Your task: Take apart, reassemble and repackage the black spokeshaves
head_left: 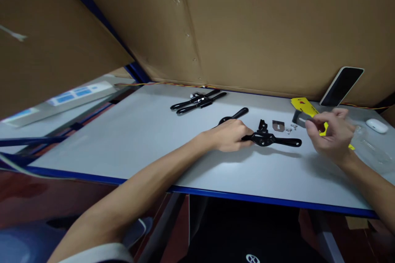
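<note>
My left hand (232,134) is closed around one handle of a black spokeshave body (263,139), held just over the table with its other handle pointing right. Between the thumb and fingers of my right hand (333,133) is a dark, slotted spokeshave blade (300,119), raised above the table. Behind the held body lie a black cap piece (263,126), a second blade (278,125) and small silver thumbscrews (289,130). Another black spokeshave body (239,113) rests just beyond my left hand, which partly covers it.
Two assembled spokeshaves (199,102) lie toward the back left. A yellow card (304,106), clear plastic packaging (373,150), a white earbud case (377,125) and a phone (342,86) leaning on the cardboard wall (262,28) are at the right. The table has a blue front edge (247,198).
</note>
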Demonstrator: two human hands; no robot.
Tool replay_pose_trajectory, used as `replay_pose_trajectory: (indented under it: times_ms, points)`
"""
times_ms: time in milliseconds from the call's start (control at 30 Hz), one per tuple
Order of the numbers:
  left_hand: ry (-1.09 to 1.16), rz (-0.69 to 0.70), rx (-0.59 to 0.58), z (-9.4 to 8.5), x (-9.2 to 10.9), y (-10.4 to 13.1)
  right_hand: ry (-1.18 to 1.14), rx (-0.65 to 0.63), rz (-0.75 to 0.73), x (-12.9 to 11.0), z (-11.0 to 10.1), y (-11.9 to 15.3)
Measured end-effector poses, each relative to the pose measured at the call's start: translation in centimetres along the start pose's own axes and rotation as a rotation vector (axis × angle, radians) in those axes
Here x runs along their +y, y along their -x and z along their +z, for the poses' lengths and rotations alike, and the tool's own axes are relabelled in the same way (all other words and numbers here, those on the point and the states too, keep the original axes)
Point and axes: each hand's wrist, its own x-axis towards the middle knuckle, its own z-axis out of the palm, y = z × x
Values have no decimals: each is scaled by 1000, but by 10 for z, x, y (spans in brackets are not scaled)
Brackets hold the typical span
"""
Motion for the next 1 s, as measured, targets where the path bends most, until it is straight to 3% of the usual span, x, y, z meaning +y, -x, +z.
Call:
replay_pose_trajectory:
  times_ms: [167,267,500,633,833,1000]
  points:
    - [-10,99,5,11,4,-1,-183,-162,56,-17,3,4]
    - [11,92,-16,13,5,0,-263,-254,8,-23,4,4]
    - [105,32,-74,11,14,1,-321,-296,-181,-39,14,10]
    - [70,-7,-42,16,17,-2,-350,-405,-267,-46,15,12]
    - [29,-59,21,23,18,-4,-257,-449,-376,-54,15,14]
    - [10,-71,-5,21,21,-4,-237,-509,-361,-58,21,19]
